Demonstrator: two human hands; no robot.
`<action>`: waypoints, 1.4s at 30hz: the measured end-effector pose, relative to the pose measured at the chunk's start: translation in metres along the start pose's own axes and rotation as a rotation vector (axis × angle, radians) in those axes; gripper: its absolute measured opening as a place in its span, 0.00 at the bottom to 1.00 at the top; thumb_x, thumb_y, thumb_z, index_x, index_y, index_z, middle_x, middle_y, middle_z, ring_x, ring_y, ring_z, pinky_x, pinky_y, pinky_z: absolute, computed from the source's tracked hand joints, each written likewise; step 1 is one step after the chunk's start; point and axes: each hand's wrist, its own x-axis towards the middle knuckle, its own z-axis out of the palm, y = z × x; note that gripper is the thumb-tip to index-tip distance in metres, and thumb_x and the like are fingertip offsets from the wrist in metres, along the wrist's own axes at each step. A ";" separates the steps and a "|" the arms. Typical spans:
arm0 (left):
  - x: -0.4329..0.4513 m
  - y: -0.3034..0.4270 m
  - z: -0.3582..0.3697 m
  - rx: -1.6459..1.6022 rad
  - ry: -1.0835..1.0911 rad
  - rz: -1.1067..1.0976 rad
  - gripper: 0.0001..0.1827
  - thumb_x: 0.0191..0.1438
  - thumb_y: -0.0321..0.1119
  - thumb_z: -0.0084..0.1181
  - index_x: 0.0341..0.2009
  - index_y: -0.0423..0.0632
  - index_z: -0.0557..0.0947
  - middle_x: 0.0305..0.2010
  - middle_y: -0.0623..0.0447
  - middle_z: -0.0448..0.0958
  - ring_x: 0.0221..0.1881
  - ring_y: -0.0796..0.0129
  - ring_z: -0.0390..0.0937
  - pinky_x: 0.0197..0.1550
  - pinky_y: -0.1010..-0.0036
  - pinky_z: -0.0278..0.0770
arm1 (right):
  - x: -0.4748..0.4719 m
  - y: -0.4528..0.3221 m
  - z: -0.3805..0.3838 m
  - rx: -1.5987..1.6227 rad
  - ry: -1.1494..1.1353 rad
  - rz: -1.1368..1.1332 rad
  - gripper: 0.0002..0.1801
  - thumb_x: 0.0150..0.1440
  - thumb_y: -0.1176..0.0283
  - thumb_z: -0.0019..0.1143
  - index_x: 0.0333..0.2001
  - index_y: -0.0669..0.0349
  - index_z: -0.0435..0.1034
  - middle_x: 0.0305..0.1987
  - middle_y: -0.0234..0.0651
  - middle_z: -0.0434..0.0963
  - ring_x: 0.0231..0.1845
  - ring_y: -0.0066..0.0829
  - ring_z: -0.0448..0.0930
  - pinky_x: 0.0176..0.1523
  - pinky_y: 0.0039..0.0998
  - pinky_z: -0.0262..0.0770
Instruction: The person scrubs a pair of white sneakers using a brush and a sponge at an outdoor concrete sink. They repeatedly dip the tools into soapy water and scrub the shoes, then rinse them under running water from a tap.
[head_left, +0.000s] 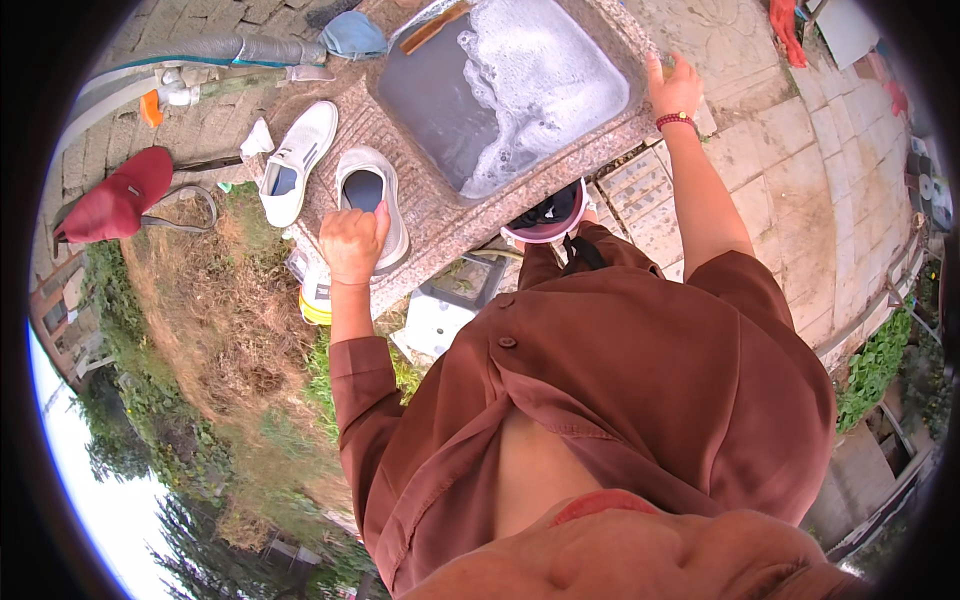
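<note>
My left hand (350, 244) has its fingers curled around the near left side of a pale slip-on shoe (391, 232), the thumb along the upper; the fingertips are hidden. That shoe lies on the ribbed ledge of a speckled stone sink (457, 225). A white shoe (300, 157) with a blue insole sits beside it, farther left. Grey water (439, 105) and thick white foam (547, 67) fill the basin. A wooden strip (435, 28) leans at the basin's far left. My right hand (675, 86), fingers apart and a red bracelet at the wrist, is at the sink's right rim, holding nothing.
Under the sink's front edge stands a pink bucket (551, 217) with dark cloth inside. A blue cloth (352, 34) lies by the far left corner. Wrapped piping (262, 49) and an orange-handled valve (151, 109) are at left, with a red strapped fabric item (120, 196) nearer.
</note>
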 end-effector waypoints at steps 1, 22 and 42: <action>-0.005 -0.002 0.006 0.020 -0.007 0.015 0.23 0.48 0.34 0.63 0.11 0.51 0.64 0.12 0.54 0.63 0.15 0.59 0.65 0.23 0.64 0.63 | 0.006 0.009 0.003 0.083 0.001 0.037 0.30 0.56 0.45 0.49 0.50 0.59 0.72 0.46 0.48 0.77 0.49 0.48 0.75 0.53 0.42 0.70; -0.054 -0.033 0.040 -1.268 -0.519 -1.667 0.11 0.61 0.27 0.39 0.45 0.40 0.72 0.31 0.48 0.75 0.24 0.68 0.73 0.24 0.77 0.74 | -0.030 -0.095 -0.019 1.083 -0.332 0.408 0.09 0.60 0.74 0.49 0.42 0.64 0.74 0.33 0.33 0.79 0.29 0.19 0.78 0.32 0.20 0.73; -0.080 -0.033 0.152 -0.331 -0.443 -0.841 0.18 0.60 0.31 0.42 0.54 0.41 0.72 0.51 0.41 0.75 0.54 0.52 0.72 0.53 0.68 0.70 | -0.043 -0.239 0.194 0.267 -0.794 -0.349 0.14 0.55 0.65 0.53 0.43 0.60 0.71 0.36 0.47 0.79 0.41 0.45 0.79 0.48 0.39 0.75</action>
